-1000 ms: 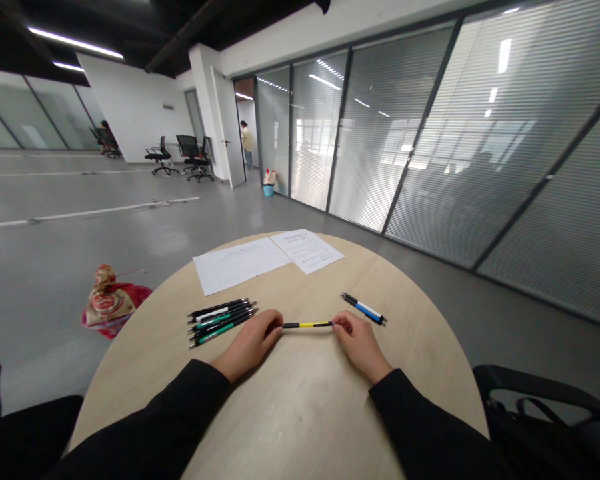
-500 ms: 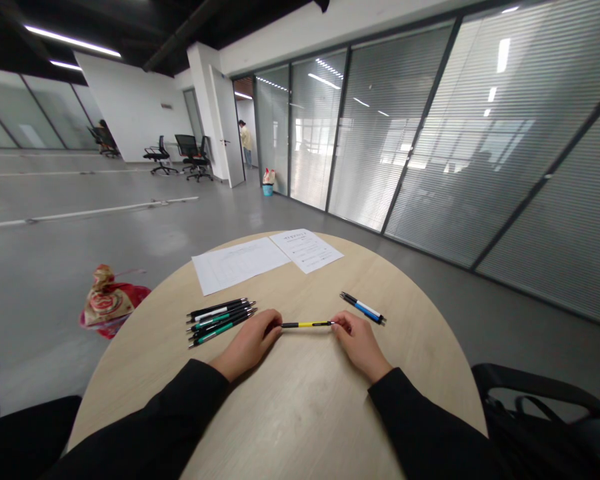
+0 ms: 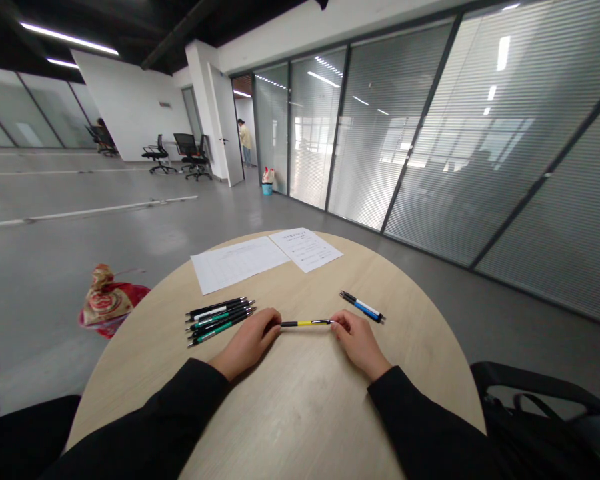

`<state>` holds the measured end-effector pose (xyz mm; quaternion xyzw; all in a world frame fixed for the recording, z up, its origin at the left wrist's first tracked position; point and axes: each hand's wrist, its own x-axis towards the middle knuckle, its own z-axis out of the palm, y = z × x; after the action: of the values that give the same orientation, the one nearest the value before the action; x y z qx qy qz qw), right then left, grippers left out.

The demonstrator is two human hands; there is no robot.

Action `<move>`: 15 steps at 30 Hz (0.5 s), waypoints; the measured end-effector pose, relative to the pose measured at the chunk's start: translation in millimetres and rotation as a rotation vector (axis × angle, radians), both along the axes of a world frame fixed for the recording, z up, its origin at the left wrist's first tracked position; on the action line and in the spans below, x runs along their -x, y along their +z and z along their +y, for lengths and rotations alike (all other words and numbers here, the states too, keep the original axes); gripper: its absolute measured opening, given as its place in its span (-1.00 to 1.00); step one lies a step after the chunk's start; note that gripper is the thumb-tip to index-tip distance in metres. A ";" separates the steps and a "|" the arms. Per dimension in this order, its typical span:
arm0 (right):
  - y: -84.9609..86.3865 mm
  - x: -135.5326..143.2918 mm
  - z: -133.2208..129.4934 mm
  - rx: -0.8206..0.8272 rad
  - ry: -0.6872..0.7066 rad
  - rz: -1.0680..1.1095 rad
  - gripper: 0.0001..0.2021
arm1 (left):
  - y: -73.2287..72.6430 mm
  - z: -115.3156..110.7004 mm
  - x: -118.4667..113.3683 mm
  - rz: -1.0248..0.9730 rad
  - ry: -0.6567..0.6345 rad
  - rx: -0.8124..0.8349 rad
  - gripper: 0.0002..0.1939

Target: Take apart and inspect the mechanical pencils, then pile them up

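Note:
A yellow and black pen (image 3: 306, 323) lies level between my two hands, just over or on the round wooden table (image 3: 290, 427). My left hand (image 3: 253, 340) pinches its dark left end. At the other end, the fingertips of my right hand (image 3: 355, 340) close on the pen's tip. Left of my left hand several pens (image 3: 220, 320) lie side by side, black, white and green. Beyond my right hand a blue and white pen (image 3: 367, 308) and a black pen (image 3: 363, 305) rest together at a slant.
Two printed sheets, a wide one (image 3: 240, 263) and a smaller one (image 3: 307, 250), lie at the table's far side. A red and tan bag (image 3: 111, 300) is beside the table at left. A black chair (image 3: 545, 400) stands at right. A person (image 3: 245, 141) is in the far doorway.
The pen appears turned slightly about its length, its clip now showing more plainly. Both hands keep their grip and place.

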<state>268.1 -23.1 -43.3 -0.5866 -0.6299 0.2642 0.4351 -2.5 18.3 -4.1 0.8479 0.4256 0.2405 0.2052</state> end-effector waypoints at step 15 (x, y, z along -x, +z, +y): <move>4.1 0.5 -1.3 -0.003 0.003 -0.027 -0.85 | 1.9 -0.9 -0.2 -0.012 -0.011 -0.022 -0.85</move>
<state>267.6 -24.4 -39.3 -0.5886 -0.6369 0.2561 0.4270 -2.3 17.4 -2.2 0.8511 0.4169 0.2492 0.1996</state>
